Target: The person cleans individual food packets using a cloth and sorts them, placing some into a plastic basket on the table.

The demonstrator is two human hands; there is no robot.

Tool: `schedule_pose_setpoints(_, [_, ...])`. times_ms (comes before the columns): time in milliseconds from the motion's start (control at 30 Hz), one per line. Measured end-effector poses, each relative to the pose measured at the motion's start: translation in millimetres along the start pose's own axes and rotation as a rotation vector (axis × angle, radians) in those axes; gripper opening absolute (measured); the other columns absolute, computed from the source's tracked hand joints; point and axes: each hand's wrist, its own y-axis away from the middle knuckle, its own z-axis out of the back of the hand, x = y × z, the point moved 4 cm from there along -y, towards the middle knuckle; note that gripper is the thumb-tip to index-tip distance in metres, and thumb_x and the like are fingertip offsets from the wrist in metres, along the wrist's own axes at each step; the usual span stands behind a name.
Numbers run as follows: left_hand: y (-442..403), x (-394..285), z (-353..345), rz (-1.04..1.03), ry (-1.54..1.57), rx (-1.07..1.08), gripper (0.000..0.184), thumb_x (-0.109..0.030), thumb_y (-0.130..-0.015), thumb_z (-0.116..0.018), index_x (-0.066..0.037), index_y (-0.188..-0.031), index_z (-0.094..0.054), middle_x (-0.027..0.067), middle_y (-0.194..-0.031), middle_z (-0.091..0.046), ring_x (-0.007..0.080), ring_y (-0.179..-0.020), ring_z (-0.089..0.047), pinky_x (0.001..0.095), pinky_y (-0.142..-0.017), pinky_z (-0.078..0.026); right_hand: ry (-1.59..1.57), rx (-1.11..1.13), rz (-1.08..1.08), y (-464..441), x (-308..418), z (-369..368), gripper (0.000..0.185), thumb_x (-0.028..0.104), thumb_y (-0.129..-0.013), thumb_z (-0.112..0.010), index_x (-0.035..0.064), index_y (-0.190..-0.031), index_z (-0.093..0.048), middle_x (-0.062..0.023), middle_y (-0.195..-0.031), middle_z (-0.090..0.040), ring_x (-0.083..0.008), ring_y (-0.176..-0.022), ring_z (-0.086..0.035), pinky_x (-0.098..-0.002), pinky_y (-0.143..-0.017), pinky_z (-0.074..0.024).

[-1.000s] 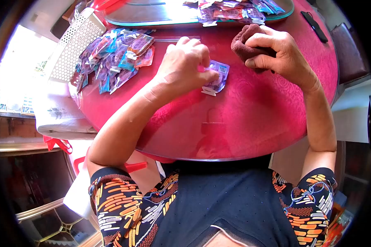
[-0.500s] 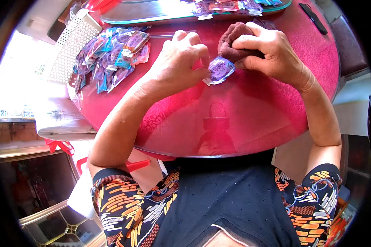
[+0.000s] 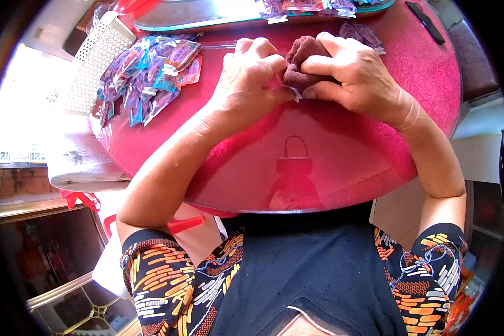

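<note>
My left hand (image 3: 246, 81) pinches the edge of a small plastic packet (image 3: 298, 96), of which only a pale sliver shows. A folded brown cloth (image 3: 301, 56) covers the rest of it. That cloth is gripped by my right hand (image 3: 350, 75), fingers and thumb pressing it around the packet, close to my left fingertips. Left of my hands lies a heap of purple, blue and reddish packets (image 3: 145, 73). Just beyond my right hand is another, darker purple packet (image 3: 364, 35), lying on the red table (image 3: 241, 168).
An oval tray (image 3: 207, 22) at the far side carries more packets (image 3: 302, 7). A white perforated basket (image 3: 92, 67) stands tilted at the far left. Near the table's far right edge lies a long black object (image 3: 424, 23). The table's rounded front edge is near my body.
My right hand has moved the brown cloth left and slightly down, over the packet whose printed face was showing. My left hand keeps its pinch, nearly in place.
</note>
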Motion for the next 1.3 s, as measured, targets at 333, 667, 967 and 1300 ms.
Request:
schedule_pose_setpoints(333, [-0.2,19.5,-7.0,0.183,0.097,0.034,0.023,-0.018,-0.071,-0.089,-0.011,-0.085,-0.072,0.0083,-0.112,-0.066,0.0351,-0.117,-0.057,0.0503,-0.095,-0.047,0.007,-0.062,0.150,-2.6,5.4,-6.5,0.027,0.034,-0.083,-0.082,0.0121,-0.096,-0.074,-0.0117,-0.107,-0.065,-0.0338,-0.098,-0.067,-0.0454,-0.087,-0.0542])
schedule_pose_setpoints(667, [-0.6,11.5,-0.7,0.206,0.079,0.049,0.027,-0.015,-0.073,-0.090,-0.007,-0.087,-0.069,0.0095,-0.111,-0.066,0.0311,-0.115,-0.057,0.0452,-0.100,-0.049,0.227,-0.045,-0.106,-2.2,-33.1,-19.2,0.024,0.033,-0.093,-0.076,0.0123,-0.106,-0.076,-0.0136,-0.111,-0.065,-0.0333,-0.103,-0.068,-0.0474,-0.088,-0.0541])
schedule_pose_setpoints(967, [-1.6,15.7,-4.2,0.198,0.113,-0.043,0.020,-0.024,-0.083,-0.087,-0.009,-0.092,-0.077,0.0094,-0.103,-0.067,0.0304,-0.108,-0.059,0.0460,-0.095,-0.049,-0.260,-0.009,-0.191,1.3,-37.3,-6.0,0.028,0.032,-0.090,-0.079,0.0132,-0.111,-0.075,-0.0135,-0.105,-0.068,-0.0348,-0.095,-0.069,-0.0455,-0.080,-0.0535])
schedule_pose_setpoints(1300, [-0.6,7.8,-11.9,0.150,-0.085,-0.111,0.023,-0.029,-0.082,-0.088,-0.011,-0.088,-0.075,0.0094,-0.104,-0.066,0.0335,-0.107,-0.059,0.0485,-0.090,-0.051,0.067,0.044,-0.255,0.1,-27.1,-8.2,0.028,0.036,-0.091,-0.077,0.0172,-0.111,-0.076,-0.0123,-0.099,-0.070,-0.0360,-0.091,-0.072,-0.0481,-0.080,-0.0560])
